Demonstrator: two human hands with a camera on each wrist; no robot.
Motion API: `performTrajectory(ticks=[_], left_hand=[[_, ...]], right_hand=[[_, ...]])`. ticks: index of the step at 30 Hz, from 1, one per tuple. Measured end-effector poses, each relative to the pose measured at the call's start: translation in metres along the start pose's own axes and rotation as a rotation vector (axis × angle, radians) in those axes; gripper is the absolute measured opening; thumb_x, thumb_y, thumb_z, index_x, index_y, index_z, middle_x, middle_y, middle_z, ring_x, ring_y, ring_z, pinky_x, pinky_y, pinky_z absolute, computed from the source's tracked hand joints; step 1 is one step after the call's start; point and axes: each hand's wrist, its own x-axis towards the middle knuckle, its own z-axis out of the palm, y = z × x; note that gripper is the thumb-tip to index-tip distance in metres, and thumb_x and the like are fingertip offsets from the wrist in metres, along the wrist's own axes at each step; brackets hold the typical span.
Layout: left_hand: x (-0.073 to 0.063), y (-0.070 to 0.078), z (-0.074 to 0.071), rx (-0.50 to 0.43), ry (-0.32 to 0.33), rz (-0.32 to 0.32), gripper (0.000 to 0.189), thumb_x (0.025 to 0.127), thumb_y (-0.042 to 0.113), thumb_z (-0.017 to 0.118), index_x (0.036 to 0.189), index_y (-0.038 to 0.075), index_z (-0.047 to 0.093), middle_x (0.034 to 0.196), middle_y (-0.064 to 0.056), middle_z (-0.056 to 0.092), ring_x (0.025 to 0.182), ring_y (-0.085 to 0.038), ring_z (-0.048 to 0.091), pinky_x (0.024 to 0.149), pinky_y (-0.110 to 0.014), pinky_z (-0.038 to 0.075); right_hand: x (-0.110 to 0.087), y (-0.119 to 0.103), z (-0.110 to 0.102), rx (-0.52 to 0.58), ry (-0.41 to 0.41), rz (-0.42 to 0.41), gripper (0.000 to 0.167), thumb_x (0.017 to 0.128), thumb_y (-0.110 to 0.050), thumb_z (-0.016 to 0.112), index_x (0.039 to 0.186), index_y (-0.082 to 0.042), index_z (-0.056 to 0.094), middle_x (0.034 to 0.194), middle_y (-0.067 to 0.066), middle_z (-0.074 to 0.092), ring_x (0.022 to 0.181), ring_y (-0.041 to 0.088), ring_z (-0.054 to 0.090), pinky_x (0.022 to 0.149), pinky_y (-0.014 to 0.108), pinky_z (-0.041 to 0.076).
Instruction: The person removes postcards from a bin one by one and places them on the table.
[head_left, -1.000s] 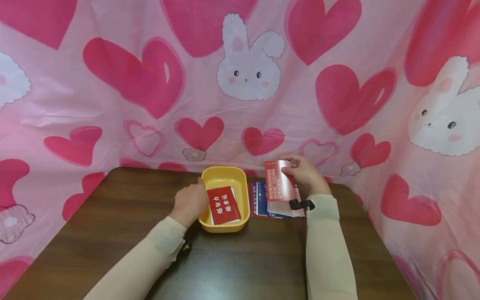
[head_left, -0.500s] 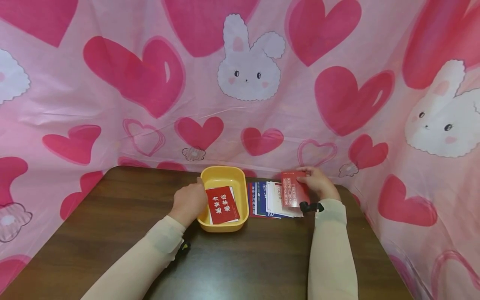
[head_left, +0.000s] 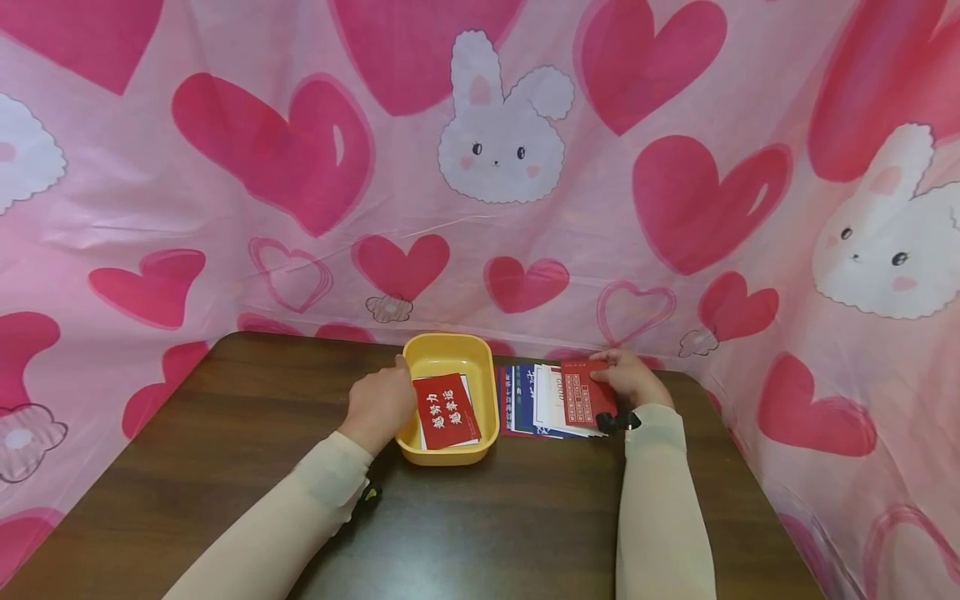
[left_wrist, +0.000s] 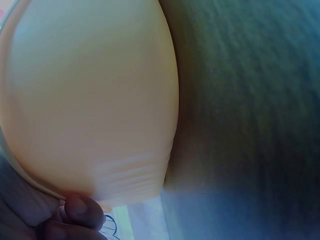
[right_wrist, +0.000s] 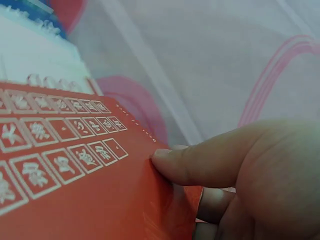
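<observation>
My left hand (head_left: 381,408) grips the left rim of a yellow plastic tub (head_left: 448,458). In the left wrist view its curled fingers (left_wrist: 82,212) sit at the rim beside the tub's smooth wall (left_wrist: 95,90). A red card with white characters (head_left: 448,411) lies tilted inside the tub, over a white one. To the right, my right hand (head_left: 632,377) pinches a red card with rows of boxed characters (head_left: 583,396) by its far right corner. The right wrist view has the thumb (right_wrist: 195,162) on top of this card and fingers beneath. It overlaps the right end of an overlapping row of cards.
Blue, white and red cards (head_left: 525,400) fan out along the tub's right side. The brown wooden table (head_left: 480,533) ends at a pink heart-and-rabbit curtain (head_left: 405,208) close behind tub and cards. Small black devices are strapped at both wrists.
My right hand has moved right and then down, bringing the red boxed-character card low over the right end of the row. A white card beneath is now uncovered. My left hand stays on the tub.
</observation>
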Motion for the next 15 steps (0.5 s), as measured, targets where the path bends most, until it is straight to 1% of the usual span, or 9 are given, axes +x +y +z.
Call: performTrajectory(ticks=[3,6,10,13,15], left_hand=[[0.0,0.0,0.0,0.005,0.016,0.004,0.079,0.107,0.033,0.071,0.17,-0.006,0.043,0.12,-0.021,0.081,0.086,-0.033,0.073,0.074,-0.053,0.069],[0.001,0.0,0.0,0.006,0.022,0.002,0.08,0.107,0.034,0.071,0.17,-0.006,0.043,0.119,-0.021,0.081,0.085,-0.033,0.074,0.074,-0.053,0.069],[0.0,0.001,0.0,0.004,0.016,-0.002,0.08,0.107,0.034,0.071,0.17,-0.006,0.043,0.12,-0.021,0.081,0.087,-0.034,0.074,0.075,-0.053,0.07],[0.0,0.001,-0.001,0.002,0.011,-0.005,0.08,0.107,0.033,0.071,0.17,-0.006,0.043,0.121,-0.021,0.081,0.089,-0.034,0.075,0.076,-0.054,0.07],[0.0,0.001,0.0,0.001,0.011,-0.005,0.08,0.107,0.033,0.071,0.17,-0.006,0.043,0.122,-0.021,0.081,0.09,-0.034,0.075,0.077,-0.054,0.07]], right_hand=[[0.006,0.004,0.002,-0.068,0.023,-0.019,0.052,0.11,-0.016,0.07,0.16,-0.006,0.06,0.154,0.029,0.057,0.116,0.035,0.068,0.083,0.035,0.065],[0.011,0.007,0.003,-0.151,0.062,-0.045,0.049,0.107,-0.014,0.074,0.153,-0.002,0.065,0.15,0.029,0.061,0.113,0.034,0.068,0.085,0.035,0.063],[0.013,0.008,0.006,-0.261,0.113,-0.075,0.046,0.103,-0.014,0.077,0.146,0.002,0.069,0.143,0.029,0.069,0.116,0.035,0.068,0.095,0.04,0.059],[0.011,0.006,0.008,-0.317,0.133,-0.086,0.045,0.102,-0.014,0.079,0.143,0.004,0.07,0.141,0.029,0.071,0.12,0.039,0.066,0.105,0.049,0.058],[0.009,0.004,0.01,-0.331,0.141,-0.083,0.045,0.102,-0.014,0.079,0.141,0.005,0.069,0.142,0.03,0.071,0.122,0.041,0.065,0.11,0.054,0.057]])
